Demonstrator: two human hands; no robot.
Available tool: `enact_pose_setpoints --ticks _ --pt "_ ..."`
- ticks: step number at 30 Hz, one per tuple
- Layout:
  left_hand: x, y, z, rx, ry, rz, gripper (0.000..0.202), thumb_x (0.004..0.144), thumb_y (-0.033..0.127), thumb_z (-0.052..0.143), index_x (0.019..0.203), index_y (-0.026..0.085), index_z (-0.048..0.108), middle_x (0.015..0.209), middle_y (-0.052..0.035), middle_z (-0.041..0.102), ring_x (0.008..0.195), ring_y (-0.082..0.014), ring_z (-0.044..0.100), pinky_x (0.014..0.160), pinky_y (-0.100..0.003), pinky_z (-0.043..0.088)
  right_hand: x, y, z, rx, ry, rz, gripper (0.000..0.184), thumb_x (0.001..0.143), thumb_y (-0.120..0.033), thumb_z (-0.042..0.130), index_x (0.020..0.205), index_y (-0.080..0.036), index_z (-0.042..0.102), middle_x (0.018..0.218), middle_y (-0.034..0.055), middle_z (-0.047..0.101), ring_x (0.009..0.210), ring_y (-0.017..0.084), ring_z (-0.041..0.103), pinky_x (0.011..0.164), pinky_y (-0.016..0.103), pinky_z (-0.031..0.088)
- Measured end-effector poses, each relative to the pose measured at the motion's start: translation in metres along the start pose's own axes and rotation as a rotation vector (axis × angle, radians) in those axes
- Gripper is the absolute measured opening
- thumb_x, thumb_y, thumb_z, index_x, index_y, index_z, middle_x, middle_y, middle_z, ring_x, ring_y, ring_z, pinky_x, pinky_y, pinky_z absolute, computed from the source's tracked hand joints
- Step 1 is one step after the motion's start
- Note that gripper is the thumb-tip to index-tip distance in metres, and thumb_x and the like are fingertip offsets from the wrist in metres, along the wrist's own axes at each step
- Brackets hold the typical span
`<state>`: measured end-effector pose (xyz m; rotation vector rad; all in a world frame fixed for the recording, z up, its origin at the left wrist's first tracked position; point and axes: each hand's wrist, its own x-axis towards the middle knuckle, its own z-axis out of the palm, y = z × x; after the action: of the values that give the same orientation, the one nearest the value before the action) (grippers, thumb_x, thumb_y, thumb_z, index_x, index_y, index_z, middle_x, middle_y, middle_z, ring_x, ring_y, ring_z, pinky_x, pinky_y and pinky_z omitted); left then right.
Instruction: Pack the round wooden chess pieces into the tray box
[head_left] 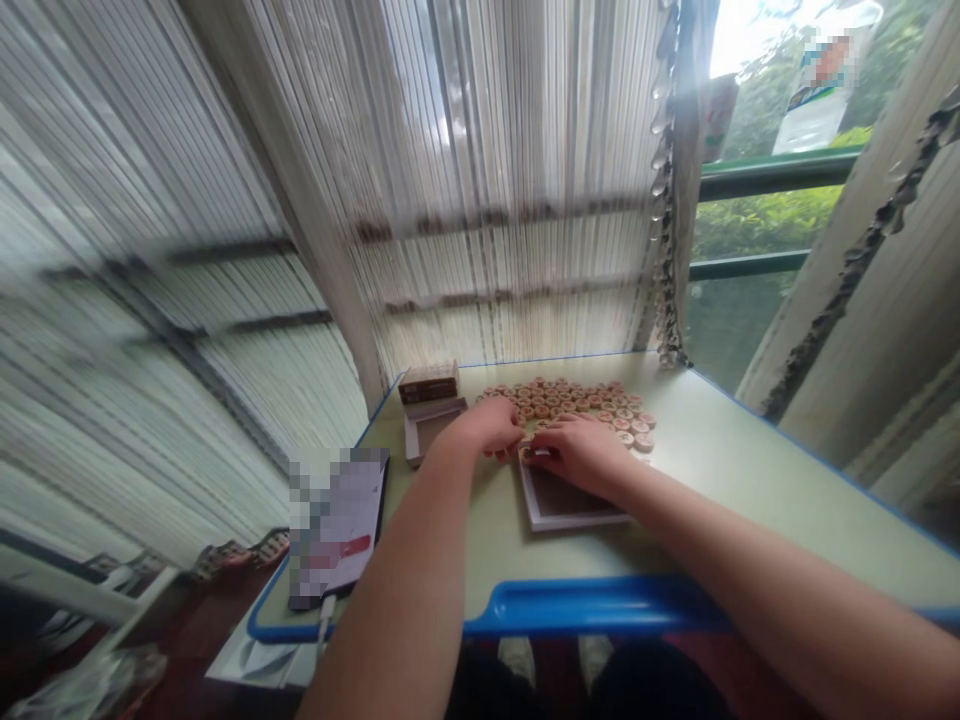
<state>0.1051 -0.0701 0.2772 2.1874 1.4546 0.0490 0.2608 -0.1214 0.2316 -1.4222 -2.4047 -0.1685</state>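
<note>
Both my hands rest on a pale green table [750,480] with a blue rim. My left hand [489,427] lies knuckles up, fingers curled down onto round wooden game pieces [592,402] spread in a heap. My right hand [576,452] is beside it, fingers pinched on a piece at the far edge of a shallow white box tray [559,508] with a dark inside. What the left fingers hold, if anything, is hidden.
A small brown box [428,381] and another open tray [431,428] stand at the far left of the table. A phone [337,528] with a cable lies at the left edge. String curtains hang behind; a window with green rails is at the right.
</note>
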Motion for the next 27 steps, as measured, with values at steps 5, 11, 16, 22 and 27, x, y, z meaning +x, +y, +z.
enact_pose_setpoints --ticks 5,11,16,22,27 --pt "0.0 -0.004 -0.005 0.074 0.115 -0.07 0.018 0.075 0.022 0.051 0.073 0.013 0.067 0.076 -0.0091 0.069 0.059 -0.0157 0.063 0.056 -0.023 0.045 0.003 0.006 0.003 0.047 0.009 0.054 0.023 0.081 -0.043 0.055 0.089 -0.027 0.069 0.083 0.0031 0.069 0.08 0.019 0.059 0.069 0.028 0.037" --pt "0.01 -0.015 -0.005 0.367 0.481 -0.09 0.03 0.078 0.016 0.046 0.101 0.017 0.066 0.107 -0.0145 0.065 0.099 -0.0239 0.06 0.081 -0.03 0.045 0.003 0.011 0.004 0.085 0.028 0.05 0.022 0.08 -0.04 0.057 0.078 -0.022 0.069 0.075 0.0037 0.067 0.079 0.019 0.057 0.063 0.025 0.036" --pt "0.013 -0.012 -0.001 0.343 0.434 -0.002 0.032 0.078 0.013 0.044 0.1 0.019 0.067 0.105 -0.0137 0.065 0.098 -0.0251 0.059 0.084 -0.033 0.044 0.001 0.005 0.0 0.093 0.04 0.002 0.019 0.08 -0.037 0.057 0.083 -0.022 0.07 0.076 0.0044 0.068 0.08 0.019 0.056 0.065 0.026 0.037" --pt "0.009 -0.01 -0.005 0.312 0.53 -0.011 0.042 0.077 0.007 0.045 0.116 0.016 0.057 0.108 -0.0172 0.063 0.104 -0.0268 0.057 0.088 -0.035 0.042 -0.002 0.002 -0.003 0.117 -0.001 -0.159 0.023 0.083 -0.03 0.052 0.099 -0.024 0.068 0.082 0.0049 0.068 0.083 0.019 0.054 0.069 0.027 0.038" --pt "0.008 -0.012 -0.002 0.337 0.392 0.01 0.041 0.08 0.01 0.043 0.117 0.018 0.058 0.111 -0.0173 0.062 0.103 -0.027 0.058 0.088 -0.035 0.041 -0.002 -0.001 0.0 0.123 -0.029 -0.112 0.024 0.085 -0.029 0.049 0.098 -0.024 0.068 0.081 0.0068 0.066 0.08 0.018 0.055 0.064 0.025 0.037"
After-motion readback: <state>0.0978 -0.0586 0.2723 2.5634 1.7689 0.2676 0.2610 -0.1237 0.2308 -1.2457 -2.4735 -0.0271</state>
